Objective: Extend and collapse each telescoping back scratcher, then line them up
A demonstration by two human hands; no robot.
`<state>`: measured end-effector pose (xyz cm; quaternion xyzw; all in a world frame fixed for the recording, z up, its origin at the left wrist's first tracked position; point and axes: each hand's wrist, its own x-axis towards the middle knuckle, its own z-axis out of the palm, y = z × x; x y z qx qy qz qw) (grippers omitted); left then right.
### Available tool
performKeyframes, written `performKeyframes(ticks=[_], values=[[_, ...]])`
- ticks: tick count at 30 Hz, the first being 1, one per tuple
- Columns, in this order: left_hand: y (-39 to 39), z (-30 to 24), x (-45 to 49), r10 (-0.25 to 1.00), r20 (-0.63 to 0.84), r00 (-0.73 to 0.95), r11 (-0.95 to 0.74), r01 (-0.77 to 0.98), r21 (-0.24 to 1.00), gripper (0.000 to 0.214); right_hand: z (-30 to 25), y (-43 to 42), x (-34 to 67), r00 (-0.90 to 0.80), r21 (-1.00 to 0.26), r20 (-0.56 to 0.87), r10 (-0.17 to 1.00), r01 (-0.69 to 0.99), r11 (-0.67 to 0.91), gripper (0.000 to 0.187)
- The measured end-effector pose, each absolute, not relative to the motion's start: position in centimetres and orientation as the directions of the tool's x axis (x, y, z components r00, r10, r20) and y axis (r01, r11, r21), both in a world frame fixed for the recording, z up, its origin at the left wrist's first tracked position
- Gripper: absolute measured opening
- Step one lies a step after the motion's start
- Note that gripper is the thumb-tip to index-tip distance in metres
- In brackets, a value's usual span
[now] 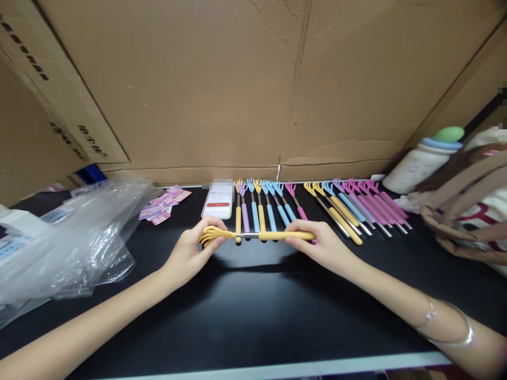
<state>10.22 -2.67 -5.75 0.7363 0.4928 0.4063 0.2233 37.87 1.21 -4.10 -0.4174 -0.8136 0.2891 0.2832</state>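
Note:
Both my hands hold one yellow back scratcher (257,235) sideways above the black table (253,316). My left hand (194,250) pinches its yellow claw end, and my right hand (317,243) grips the yellow handle. A short steel shaft shows between claw and handle. Just behind it lie several more scratchers (269,208) in a row, with yellow, purple, blue and pink handles, claws pointing away from me. A second group of scratchers (360,208) lies fanned out to the right.
A white phone (217,203) lies behind my left hand, with pink paper slips (162,203) beside it. Crumpled clear plastic bags (67,237) cover the left side. A white bottle (423,161) and a woven bag (467,211) sit at right. Cardboard (237,79) walls the back.

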Motion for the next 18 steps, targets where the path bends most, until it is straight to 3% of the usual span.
performKeyframes(ticks=[5,8,14,18], values=[[-2.5,-6.0,10.2,0.942,0.262,0.209,-0.328,0.418,0.847,0.017,-4.0,1.2,38.1,-0.520,-0.632,0.275,0.809,0.536,0.560,0.028],[-2.3,-6.3,10.1,0.956,0.215,0.201,-0.276,0.353,0.894,0.020,-4.1,1.1,38.4,-0.530,-0.524,0.325,0.783,0.588,0.616,0.029],[-2.4,-6.4,10.5,0.972,0.134,0.190,-0.187,0.291,0.938,0.026,-3.7,0.9,39.0,-0.616,-0.067,0.575,0.537,0.620,0.782,0.026],[-2.5,-6.1,10.6,0.977,0.115,0.181,-0.165,0.295,0.941,0.028,-3.6,0.7,39.1,-0.665,0.106,0.595,0.452,0.622,0.776,0.022]])
